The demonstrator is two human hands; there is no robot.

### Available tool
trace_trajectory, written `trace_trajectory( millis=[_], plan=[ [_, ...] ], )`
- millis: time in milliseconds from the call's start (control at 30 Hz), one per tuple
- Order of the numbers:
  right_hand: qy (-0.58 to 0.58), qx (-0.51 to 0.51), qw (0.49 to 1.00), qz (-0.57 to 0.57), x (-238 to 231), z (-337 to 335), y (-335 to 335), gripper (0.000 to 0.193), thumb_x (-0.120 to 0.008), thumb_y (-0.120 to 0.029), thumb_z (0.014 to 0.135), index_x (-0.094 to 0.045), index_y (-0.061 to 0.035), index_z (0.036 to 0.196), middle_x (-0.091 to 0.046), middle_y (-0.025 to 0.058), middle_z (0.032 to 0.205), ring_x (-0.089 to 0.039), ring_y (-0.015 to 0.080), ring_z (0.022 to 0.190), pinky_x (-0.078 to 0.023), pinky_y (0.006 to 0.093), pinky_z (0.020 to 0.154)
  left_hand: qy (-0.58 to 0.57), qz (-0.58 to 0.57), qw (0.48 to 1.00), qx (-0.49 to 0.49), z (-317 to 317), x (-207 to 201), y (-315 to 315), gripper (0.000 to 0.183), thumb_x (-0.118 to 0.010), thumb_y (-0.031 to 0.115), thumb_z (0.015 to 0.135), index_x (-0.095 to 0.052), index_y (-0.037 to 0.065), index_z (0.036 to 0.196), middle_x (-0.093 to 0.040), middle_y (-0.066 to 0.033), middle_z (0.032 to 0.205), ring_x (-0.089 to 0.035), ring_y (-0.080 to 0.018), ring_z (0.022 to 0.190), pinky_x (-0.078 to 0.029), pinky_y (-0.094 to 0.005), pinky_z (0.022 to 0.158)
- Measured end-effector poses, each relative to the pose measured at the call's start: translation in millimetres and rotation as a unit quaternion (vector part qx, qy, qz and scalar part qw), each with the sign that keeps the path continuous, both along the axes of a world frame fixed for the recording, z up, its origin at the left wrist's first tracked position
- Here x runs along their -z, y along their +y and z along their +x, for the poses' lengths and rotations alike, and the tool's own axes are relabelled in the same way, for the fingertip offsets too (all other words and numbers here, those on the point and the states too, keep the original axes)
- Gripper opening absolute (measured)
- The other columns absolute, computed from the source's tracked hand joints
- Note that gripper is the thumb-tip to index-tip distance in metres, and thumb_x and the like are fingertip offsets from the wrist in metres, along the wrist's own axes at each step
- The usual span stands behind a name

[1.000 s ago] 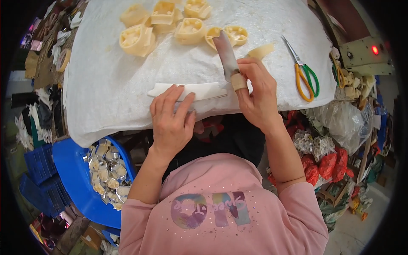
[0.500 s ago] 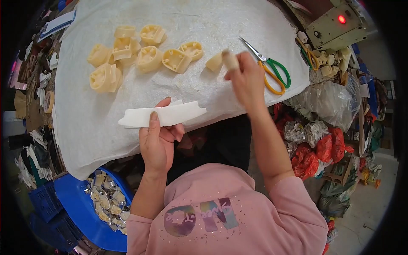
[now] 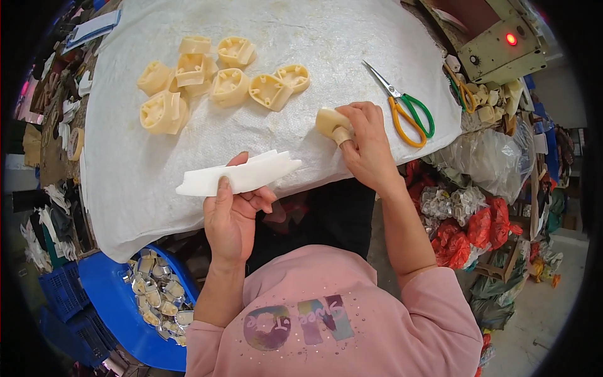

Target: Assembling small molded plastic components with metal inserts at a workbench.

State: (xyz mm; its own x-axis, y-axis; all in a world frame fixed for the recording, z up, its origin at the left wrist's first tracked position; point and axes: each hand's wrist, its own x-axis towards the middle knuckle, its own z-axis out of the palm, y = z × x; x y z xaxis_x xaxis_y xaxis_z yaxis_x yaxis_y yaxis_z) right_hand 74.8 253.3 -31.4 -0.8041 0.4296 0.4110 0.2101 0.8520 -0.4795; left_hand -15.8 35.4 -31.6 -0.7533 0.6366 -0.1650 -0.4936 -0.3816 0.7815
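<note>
My left hand (image 3: 233,213) pinches a few stacked white strips (image 3: 264,173) with notched ends, thumb on top and fingers beneath, just above the near edge of the table. A cream-coloured hollow plastic piece (image 3: 329,121) is gripped in my right hand (image 3: 367,141), tilted up off the sheet. A beige cap-like cover (image 3: 341,135) shows at a fingertip of that hand, against the piece. Further left stand several more cream plastic pieces (image 3: 230,87), open sides up, some stacked. Scissors (image 3: 403,110) with one orange and one green handle lie right of my right hand.
A white woven sheet (image 3: 352,38) covers the table. At the lower left a blue tub (image 3: 107,308) holds small metallic parts. A green-grey machine (image 3: 502,53) with a red light stands at the far right, above clear plastic bags (image 3: 483,157) and red bags (image 3: 480,226).
My right hand has come down nearer and taken hold of the cream plastic piece, which lay on the sheet before. My left hand still holds the white strips, slightly tilted.
</note>
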Motion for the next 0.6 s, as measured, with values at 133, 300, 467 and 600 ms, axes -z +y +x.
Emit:
trace_trajectory(
  millis=[133, 300, 467, 600],
  plan=[
    [0.039, -0.005, 0.999, 0.013, 11.7, 5.5, -7.1, 0.044, -0.057, 0.007, 0.071, -0.054, 0.0003, 0.114, -0.053, 0.0157, 0.102, -0.055, 0.0317, 0.086, -0.046, 0.0388, 0.080, 0.013, 0.018, 1.000, 0.015, 0.2, 2.3, -2.8, 0.043, -0.035, 0.027, 0.100, -0.043, -0.005, 0.128, -0.061, -0.0135, 0.099, -0.058, -0.0161, 0.076, -0.047, -0.0269, 0.060],
    [0.198, -0.092, 0.922, -0.319, -5.5, 21.6, -29.6, 0.043, -0.064, 0.007, 0.076, -0.054, -0.0043, 0.117, -0.057, 0.0137, 0.103, -0.058, 0.0260, 0.091, -0.049, 0.0314, 0.075, 0.007, -0.018, 0.999, -0.030, 7.9, -0.7, 2.9, 0.043, -0.037, 0.025, 0.100, -0.042, -0.007, 0.129, -0.053, -0.0137, 0.118, -0.054, -0.0150, 0.091, -0.046, -0.0283, 0.074],
    [0.287, -0.242, 0.886, -0.273, -22.9, 3.3, -69.4, 0.048, -0.068, -0.002, 0.079, -0.047, -0.0065, 0.122, -0.062, 0.0166, 0.108, -0.060, 0.0277, 0.093, -0.050, 0.0335, 0.076, 0.006, 0.028, 0.999, -0.042, 14.3, -7.6, 12.9, 0.039, -0.036, 0.019, 0.100, -0.042, -0.007, 0.129, -0.049, -0.0174, 0.129, -0.049, -0.0170, 0.115, -0.041, -0.0324, 0.097],
    [0.301, -0.255, 0.902, -0.176, -6.8, -10.2, -81.3, 0.047, -0.055, 0.012, 0.077, -0.048, -0.0076, 0.120, -0.059, 0.0182, 0.109, -0.059, 0.0316, 0.092, -0.050, 0.0375, 0.077, -0.009, 0.072, 0.997, 0.026, 19.6, -23.3, 9.6, 0.040, -0.035, 0.019, 0.100, -0.039, -0.008, 0.130, -0.048, -0.0184, 0.130, -0.048, -0.0215, 0.121, -0.039, -0.0358, 0.102]
  ],
)
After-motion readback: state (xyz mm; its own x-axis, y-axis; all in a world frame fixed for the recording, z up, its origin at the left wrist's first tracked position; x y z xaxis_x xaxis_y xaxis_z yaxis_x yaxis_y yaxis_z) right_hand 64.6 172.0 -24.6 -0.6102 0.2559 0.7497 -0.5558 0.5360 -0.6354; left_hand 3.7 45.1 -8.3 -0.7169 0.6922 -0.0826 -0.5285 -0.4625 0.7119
